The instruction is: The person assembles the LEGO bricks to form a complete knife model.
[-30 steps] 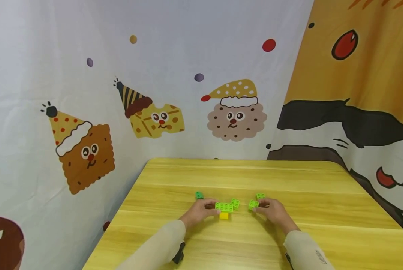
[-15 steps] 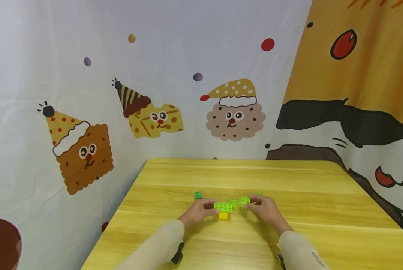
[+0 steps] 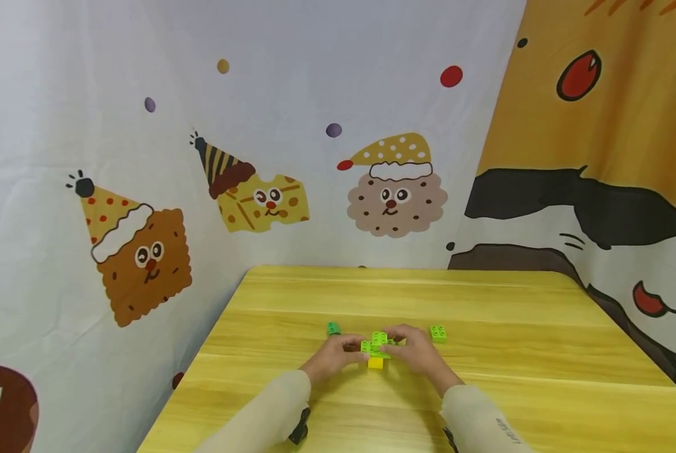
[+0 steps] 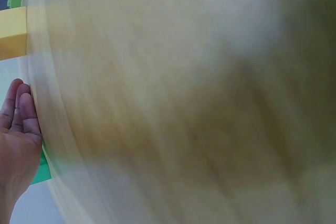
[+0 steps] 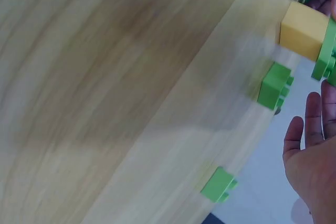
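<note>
In the head view a light green studded plate sits on a yellow block. My left hand pinches the plate's left end between thumb and fingers. My right hand pinches a light green two-by-two brick over the right part of the plate; whether the studs are joined cannot be told. Another light green brick stands on the table beside the yellow block, mostly hidden behind my right hand in the head view.
The wooden table carries a dark green brick behind my left hand. A separate light green brick lies to the right of my right hand. A curtain with cartoon prints hangs behind the table.
My right hand has moved left with the light green brick, from beside the other loose brick to over the plate. My left hand stays at the plate.
</note>
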The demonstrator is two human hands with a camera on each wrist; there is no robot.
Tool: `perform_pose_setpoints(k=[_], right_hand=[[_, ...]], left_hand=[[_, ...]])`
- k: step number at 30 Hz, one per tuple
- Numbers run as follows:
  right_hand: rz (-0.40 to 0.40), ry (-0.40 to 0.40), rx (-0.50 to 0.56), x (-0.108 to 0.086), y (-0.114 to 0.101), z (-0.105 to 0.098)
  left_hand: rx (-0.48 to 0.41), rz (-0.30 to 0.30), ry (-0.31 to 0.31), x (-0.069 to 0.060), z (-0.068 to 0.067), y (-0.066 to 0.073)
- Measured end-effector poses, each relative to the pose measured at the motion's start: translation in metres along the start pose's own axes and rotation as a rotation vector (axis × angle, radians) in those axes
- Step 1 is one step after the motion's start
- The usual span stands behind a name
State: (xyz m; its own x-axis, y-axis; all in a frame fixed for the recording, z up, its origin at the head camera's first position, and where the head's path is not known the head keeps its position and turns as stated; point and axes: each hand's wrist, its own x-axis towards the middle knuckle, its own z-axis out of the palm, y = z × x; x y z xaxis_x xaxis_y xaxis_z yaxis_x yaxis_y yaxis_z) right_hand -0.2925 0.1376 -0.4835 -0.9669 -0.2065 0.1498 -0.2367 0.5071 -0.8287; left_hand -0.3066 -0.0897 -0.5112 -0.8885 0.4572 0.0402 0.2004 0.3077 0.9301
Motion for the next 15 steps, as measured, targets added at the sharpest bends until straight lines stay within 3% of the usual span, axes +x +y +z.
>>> perform_pose_setpoints(k=[15], right_hand=[[-0.008, -0.088, -0.044, 0.0001, -0.0067, 0.0032]], left_hand=[[-0.026, -0.021, -0.002, -0.0018, 0.0002, 0.0010]])
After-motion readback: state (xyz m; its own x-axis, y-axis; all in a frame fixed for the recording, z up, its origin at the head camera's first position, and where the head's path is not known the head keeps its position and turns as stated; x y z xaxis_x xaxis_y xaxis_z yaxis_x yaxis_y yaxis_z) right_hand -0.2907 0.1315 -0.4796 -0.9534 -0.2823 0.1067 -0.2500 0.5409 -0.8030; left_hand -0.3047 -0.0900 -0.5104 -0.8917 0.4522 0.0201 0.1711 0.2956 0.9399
